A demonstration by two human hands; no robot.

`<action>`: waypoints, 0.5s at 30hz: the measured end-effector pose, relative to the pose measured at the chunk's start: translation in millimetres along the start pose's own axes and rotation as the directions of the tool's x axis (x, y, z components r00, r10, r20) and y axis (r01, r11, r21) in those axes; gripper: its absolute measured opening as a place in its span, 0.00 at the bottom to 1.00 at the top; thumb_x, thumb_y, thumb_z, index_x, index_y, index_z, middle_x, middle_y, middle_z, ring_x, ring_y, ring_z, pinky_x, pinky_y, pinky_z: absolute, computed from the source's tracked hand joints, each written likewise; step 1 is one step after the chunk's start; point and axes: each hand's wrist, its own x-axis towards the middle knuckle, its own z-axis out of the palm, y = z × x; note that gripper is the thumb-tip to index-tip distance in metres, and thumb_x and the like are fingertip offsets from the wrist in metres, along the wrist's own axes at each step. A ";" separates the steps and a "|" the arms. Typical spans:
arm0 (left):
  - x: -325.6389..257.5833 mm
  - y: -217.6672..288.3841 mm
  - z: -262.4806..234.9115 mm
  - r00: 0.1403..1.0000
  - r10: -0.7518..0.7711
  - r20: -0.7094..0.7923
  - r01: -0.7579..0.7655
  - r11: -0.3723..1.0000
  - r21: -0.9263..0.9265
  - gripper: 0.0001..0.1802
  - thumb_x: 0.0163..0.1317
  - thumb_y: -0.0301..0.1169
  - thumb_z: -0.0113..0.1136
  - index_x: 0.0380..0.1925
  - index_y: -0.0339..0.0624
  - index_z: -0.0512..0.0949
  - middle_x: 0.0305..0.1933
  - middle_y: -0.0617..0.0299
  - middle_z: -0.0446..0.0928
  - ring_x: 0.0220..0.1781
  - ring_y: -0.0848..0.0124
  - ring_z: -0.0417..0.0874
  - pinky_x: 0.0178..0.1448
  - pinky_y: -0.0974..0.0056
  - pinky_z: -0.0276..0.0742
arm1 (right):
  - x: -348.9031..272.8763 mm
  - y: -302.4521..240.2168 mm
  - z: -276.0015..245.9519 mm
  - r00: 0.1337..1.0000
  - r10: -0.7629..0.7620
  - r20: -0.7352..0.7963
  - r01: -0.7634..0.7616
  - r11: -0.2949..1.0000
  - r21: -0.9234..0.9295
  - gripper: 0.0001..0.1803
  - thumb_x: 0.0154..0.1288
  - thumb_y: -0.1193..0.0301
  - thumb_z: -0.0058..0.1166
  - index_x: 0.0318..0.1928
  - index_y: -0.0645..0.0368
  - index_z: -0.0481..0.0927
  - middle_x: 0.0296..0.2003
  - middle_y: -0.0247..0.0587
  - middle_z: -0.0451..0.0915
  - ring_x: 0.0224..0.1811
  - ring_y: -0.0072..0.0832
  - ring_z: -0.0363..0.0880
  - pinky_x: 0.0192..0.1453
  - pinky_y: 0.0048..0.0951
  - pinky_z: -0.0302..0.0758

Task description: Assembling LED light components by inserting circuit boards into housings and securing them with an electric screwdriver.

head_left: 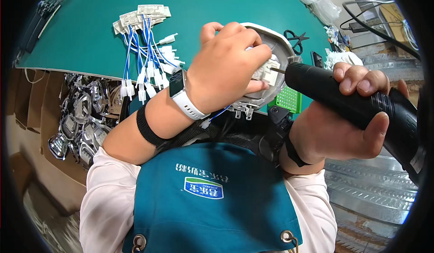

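The left hand presses closed fingers on a white connector block inside a round grey housing above the green tabletop. The right hand grips a black electric screwdriver, tip at the block. A cardboard box at left holds shiny metal parts.

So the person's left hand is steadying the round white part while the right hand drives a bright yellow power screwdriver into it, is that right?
Not quite: the power screwdriver is black, not yellow. The head view shows the right hand gripping its dark body, with the bit tip pointed at the white connector on the round white part, which the left hand steadies over the green mat.
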 end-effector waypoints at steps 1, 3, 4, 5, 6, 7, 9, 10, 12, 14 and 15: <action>-0.4 -1.0 0.7 1.000 0.001 0.000 -0.001 1.000 -0.010 0.23 0.35 0.40 0.76 0.35 0.52 0.80 0.39 0.71 0.75 0.48 0.68 0.73 0.56 0.54 0.56 | 0.1 0.7 1.2 1.000 0.015 0.012 -0.015 1.000 0.007 0.26 0.60 0.58 0.51 0.56 0.55 0.65 0.31 0.40 0.71 0.32 0.30 0.70 0.42 0.38 0.67; -1.8 -2.2 2.1 1.000 -0.001 -0.001 0.001 1.000 -0.023 0.23 0.35 0.41 0.76 0.35 0.52 0.80 0.39 0.72 0.75 0.49 0.68 0.73 0.56 0.53 0.56 | -1.0 2.9 4.5 1.000 0.019 -0.010 -0.019 0.999 -0.029 0.26 0.60 0.58 0.51 0.56 0.55 0.65 0.31 0.40 0.71 0.32 0.30 0.70 0.42 0.38 0.67; -2.9 -2.6 3.3 1.000 -0.006 -0.017 0.005 1.000 -0.027 0.23 0.35 0.41 0.76 0.35 0.52 0.80 0.39 0.72 0.75 0.49 0.68 0.73 0.56 0.53 0.56 | -1.3 3.8 5.5 0.999 0.017 -0.036 -0.020 0.998 -0.064 0.26 0.60 0.59 0.51 0.56 0.55 0.64 0.31 0.40 0.72 0.32 0.30 0.70 0.42 0.38 0.68; -3.8 -2.8 4.1 0.999 -0.011 -0.033 0.010 0.999 -0.032 0.23 0.35 0.41 0.76 0.35 0.52 0.80 0.39 0.72 0.75 0.49 0.68 0.73 0.56 0.53 0.56 | -1.2 4.8 5.5 0.999 0.020 -0.033 -0.022 0.998 -0.064 0.26 0.60 0.59 0.51 0.56 0.55 0.64 0.31 0.40 0.72 0.32 0.30 0.70 0.42 0.38 0.68; -4.2 -2.9 4.1 0.999 -0.013 -0.033 0.012 0.999 -0.034 0.23 0.35 0.41 0.76 0.35 0.52 0.80 0.39 0.72 0.75 0.49 0.68 0.73 0.56 0.53 0.56 | -1.0 5.7 5.0 0.999 0.025 -0.026 -0.026 0.998 -0.055 0.26 0.60 0.59 0.51 0.56 0.55 0.65 0.31 0.40 0.72 0.32 0.30 0.70 0.42 0.38 0.68; -4.6 -2.9 3.8 0.999 -0.021 -0.036 0.020 0.999 -0.028 0.23 0.35 0.41 0.76 0.34 0.52 0.80 0.40 0.72 0.75 0.50 0.67 0.73 0.57 0.52 0.56 | -1.0 6.4 4.6 0.999 0.030 -0.020 -0.031 0.999 -0.045 0.26 0.60 0.59 0.52 0.56 0.55 0.65 0.31 0.40 0.72 0.32 0.30 0.70 0.42 0.39 0.68; -5.2 -3.4 4.6 0.999 -0.031 -0.038 0.030 0.999 -0.023 0.23 0.35 0.41 0.76 0.34 0.52 0.80 0.41 0.72 0.75 0.51 0.67 0.72 0.57 0.52 0.55 | -1.8 7.5 4.2 0.999 0.034 -0.041 -0.035 0.999 -0.024 0.25 0.60 0.60 0.52 0.56 0.55 0.65 0.31 0.40 0.72 0.32 0.30 0.70 0.42 0.39 0.68; -5.2 -3.7 6.0 0.998 -0.034 -0.044 0.033 0.999 -0.038 0.22 0.35 0.41 0.76 0.34 0.52 0.80 0.41 0.72 0.75 0.51 0.66 0.72 0.57 0.51 0.55 | -2.1 8.2 4.4 0.997 0.037 -0.063 -0.037 0.999 -0.002 0.25 0.60 0.60 0.52 0.56 0.55 0.65 0.31 0.40 0.72 0.32 0.30 0.70 0.42 0.38 0.68; -5.1 -4.4 7.4 0.998 -0.040 -0.049 0.038 0.998 -0.054 0.22 0.35 0.41 0.76 0.34 0.52 0.80 0.42 0.72 0.75 0.52 0.66 0.72 0.58 0.51 0.55 | -1.1 9.7 6.8 0.997 0.043 -0.063 -0.044 0.999 -0.011 0.25 0.60 0.60 0.52 0.55 0.55 0.66 0.31 0.39 0.72 0.32 0.30 0.69 0.42 0.38 0.68; -4.8 -5.0 8.4 0.999 -0.046 -0.027 0.044 0.997 -0.071 0.22 0.36 0.41 0.76 0.34 0.52 0.80 0.42 0.72 0.75 0.53 0.66 0.71 0.59 0.50 0.55 | -0.9 11.4 6.5 0.997 0.049 -0.065 -0.051 0.998 -0.021 0.25 0.60 0.60 0.52 0.55 0.55 0.66 0.31 0.39 0.71 0.32 0.30 0.69 0.42 0.38 0.67; -5.2 -5.3 9.4 0.998 -0.049 -0.028 0.047 0.996 -0.072 0.22 0.36 0.41 0.76 0.34 0.52 0.80 0.42 0.72 0.75 0.53 0.66 0.71 0.59 0.50 0.55 | -0.8 12.2 4.4 0.997 0.054 -0.053 -0.056 0.998 -0.035 0.25 0.60 0.60 0.52 0.55 0.55 0.66 0.31 0.39 0.71 0.32 0.29 0.69 0.43 0.37 0.67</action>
